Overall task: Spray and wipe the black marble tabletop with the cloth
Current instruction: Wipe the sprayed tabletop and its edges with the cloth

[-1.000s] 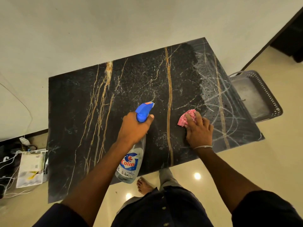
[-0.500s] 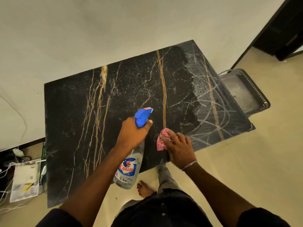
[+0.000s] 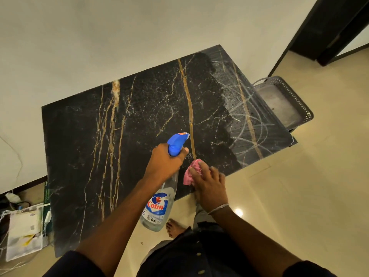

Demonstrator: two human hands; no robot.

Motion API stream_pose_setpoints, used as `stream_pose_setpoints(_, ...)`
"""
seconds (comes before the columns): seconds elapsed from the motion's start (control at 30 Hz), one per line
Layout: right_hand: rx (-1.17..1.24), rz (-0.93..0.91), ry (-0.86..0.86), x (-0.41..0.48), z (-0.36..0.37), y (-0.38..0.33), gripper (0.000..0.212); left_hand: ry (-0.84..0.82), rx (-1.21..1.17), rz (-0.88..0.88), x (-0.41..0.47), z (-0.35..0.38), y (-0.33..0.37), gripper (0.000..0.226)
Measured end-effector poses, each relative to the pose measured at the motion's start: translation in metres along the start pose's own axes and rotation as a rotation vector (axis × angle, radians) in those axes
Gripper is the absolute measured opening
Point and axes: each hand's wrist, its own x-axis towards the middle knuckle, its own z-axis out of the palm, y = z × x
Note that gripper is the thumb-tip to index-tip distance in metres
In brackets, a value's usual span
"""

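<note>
The black marble tabletop [image 3: 83, 144] with gold veins fills the middle of the head view. Its right end carries pale wipe streaks. My left hand [image 3: 162, 162] grips the neck of a clear spray bottle [image 3: 159, 204] with a blue trigger head, nozzle aimed over the table. My right hand [image 3: 208, 184] presses a pink cloth [image 3: 188, 174] flat on the marble at the near edge, just right of the bottle. My fingers cover most of the cloth.
A grey perforated tray [image 3: 289, 90] sits on a stand beyond the table's right end. A white bag and cables [image 3: 24, 230] lie on the floor at the left. A white wall backs the table; a dark door frame [image 3: 327, 31] stands far right. My bare foot [image 3: 175, 226] is below the near edge.
My right hand has slid the cloth leftward and toward the near edge, away from the streaked right end. The left hand keeps holding the bottle in about the same place.
</note>
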Motion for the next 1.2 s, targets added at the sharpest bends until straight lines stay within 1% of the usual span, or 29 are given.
stream_pose_setpoints(0.1,-0.001,-0.161,-0.032,-0.001,-0.003,0.013,0.067,-0.032,0.014,0.010,0.002,0.008,0.008,0.020)
stream_pose_setpoints(0.13,-0.012,-0.201,-0.029,-0.001,-0.005,0.024,0.066,-0.035,0.009,0.008,0.004,0.009,0.011,0.021)
stream_pose_setpoints(0.17,-0.019,-0.202,-0.022,0.000,-0.006,0.039,0.063,-0.034,-0.003,0.006,0.007,0.009,0.014,0.021)
stream_pose_setpoints(0.2,-0.016,-0.158,-0.006,0.002,-0.008,0.057,0.060,-0.033,-0.014,0.002,0.010,0.009,0.017,0.021)
stream_pose_setpoints(0.3,-0.013,0.100,0.042,0.010,-0.014,0.116,0.057,-0.034,-0.016,0.005,0.020,0.008,0.025,0.020)
stream_pose_setpoints(0.4,0.014,0.319,0.070,0.022,-0.024,0.149,0.051,-0.057,-0.007,0.009,0.029,0.011,0.031,0.021)
stream_pose_setpoints(0.5,0.064,0.495,0.115,0.032,-0.026,0.137,0.051,-0.050,-0.015,-0.013,0.036,0.013,0.033,0.020)
stream_pose_setpoints(0.57,0.070,0.541,0.128,0.037,-0.022,0.115,0.052,-0.051,-0.008,-0.016,0.041,0.016,0.032,0.022)
stream_pose_setpoints(0.63,0.052,0.430,0.101,0.037,-0.018,0.093,0.055,-0.069,0.010,-0.007,0.045,0.021,0.032,0.022)
stream_pose_setpoints(0.7,0.038,0.243,0.050,0.036,-0.015,0.070,0.058,-0.082,0.020,-0.005,0.049,0.027,0.034,0.025)
stream_pose_setpoints(0.77,0.023,0.075,-0.007,0.034,-0.014,0.053,0.056,-0.085,0.025,0.001,0.053,0.032,0.037,0.028)
stream_pose_setpoints(0.83,0.014,-0.040,-0.040,0.036,-0.015,0.053,0.056,-0.089,0.034,0.003,0.057,0.037,0.040,0.029)
stream_pose_setpoints(0.9,-0.001,-0.091,-0.059,0.040,-0.016,0.072,0.058,-0.093,0.037,0.006,0.062,0.040,0.044,0.028)
stream_pose_setpoints(0.93,-0.009,-0.070,-0.063,0.042,-0.017,0.086,0.058,-0.098,0.036,0.009,0.064,0.040,0.046,0.027)
stream_pose_setpoints(0.97,-0.016,-0.012,-0.059,0.045,-0.018,0.102,0.057,-0.103,0.032,0.011,0.065,0.041,0.048,0.025)
stream_pose_setpoints(1.03,-0.025,0.164,-0.036,0.052,-0.022,0.136,0.054,-0.106,0.023,0.009,0.070,0.040,0.049,0.021)
stream_pose_setpoints(1.1,-0.019,0.302,-0.001,0.061,-0.029,0.158,0.052,-0.107,0.025,0.003,0.073,0.038,0.050,0.020)
stream_pose_setpoints(1.2,0.007,0.477,0.037,0.077,-0.031,0.152,0.050,-0.104,0.012,-0.012,0.077,0.034,0.050,0.022)
